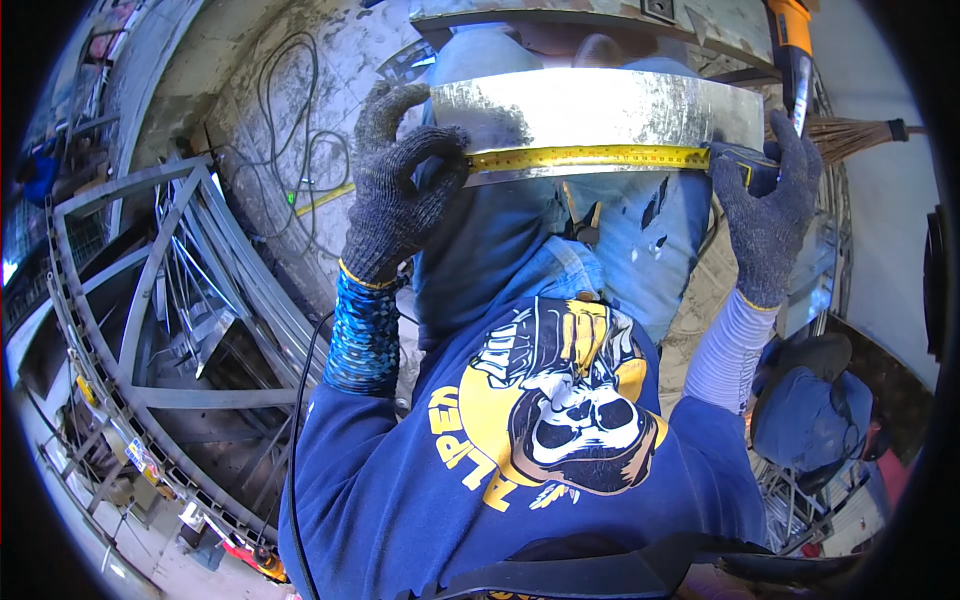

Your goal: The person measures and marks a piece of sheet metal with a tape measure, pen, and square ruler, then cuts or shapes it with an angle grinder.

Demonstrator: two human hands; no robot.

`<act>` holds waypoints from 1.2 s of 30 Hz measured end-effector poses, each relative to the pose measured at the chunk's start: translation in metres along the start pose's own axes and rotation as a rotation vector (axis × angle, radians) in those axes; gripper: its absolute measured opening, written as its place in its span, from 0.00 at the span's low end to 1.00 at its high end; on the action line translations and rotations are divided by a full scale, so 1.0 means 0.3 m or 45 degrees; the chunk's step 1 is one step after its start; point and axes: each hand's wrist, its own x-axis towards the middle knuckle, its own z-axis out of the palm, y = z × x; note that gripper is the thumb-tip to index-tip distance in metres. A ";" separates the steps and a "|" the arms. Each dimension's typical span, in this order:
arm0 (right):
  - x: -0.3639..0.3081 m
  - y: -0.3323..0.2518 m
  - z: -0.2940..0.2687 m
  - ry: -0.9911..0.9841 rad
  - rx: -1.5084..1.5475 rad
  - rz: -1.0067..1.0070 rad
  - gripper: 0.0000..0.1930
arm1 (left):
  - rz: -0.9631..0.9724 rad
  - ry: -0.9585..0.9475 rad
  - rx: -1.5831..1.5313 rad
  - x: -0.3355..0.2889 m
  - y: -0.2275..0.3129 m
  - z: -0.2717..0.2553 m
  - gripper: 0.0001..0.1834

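A shiny rectangular metal sheet [620, 110] lies across my knees, its upper side smudged dark. Along its near edge runs a yellow measuring tape [590, 158], drawn out straight. My left hand [395, 185], in a dark grey knit glove, is closed at the sheet's left end, with thumb and finger pinching the tape. Past that hand, a yellow strip [325, 198] continues in line with the blade. My right hand [770, 205], gloved alike, wraps round the dark tape measure case [755, 168] by the sheet's right end. The fingers partly hide the case.
At left stands a metal frame [215, 398] with long bars and scraps in it. A dark cable [315, 70] lies coiled on the floor. An orange-and-black tool [792, 40] and a straw broom [855, 135] are at upper right. A bench edge [590, 12] lies beyond my knees.
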 end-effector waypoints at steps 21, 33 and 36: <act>0.007 0.064 0.004 -0.096 0.213 0.025 0.39 | 0.049 -0.068 0.424 0.043 0.127 -0.036 0.15; 0.009 0.066 0.007 -0.098 0.144 0.009 0.39 | 0.307 0.238 0.320 -0.020 0.038 0.012 0.18; 0.012 0.064 0.006 -0.092 0.115 -0.019 0.39 | 0.173 0.243 0.233 -0.026 0.041 0.022 0.18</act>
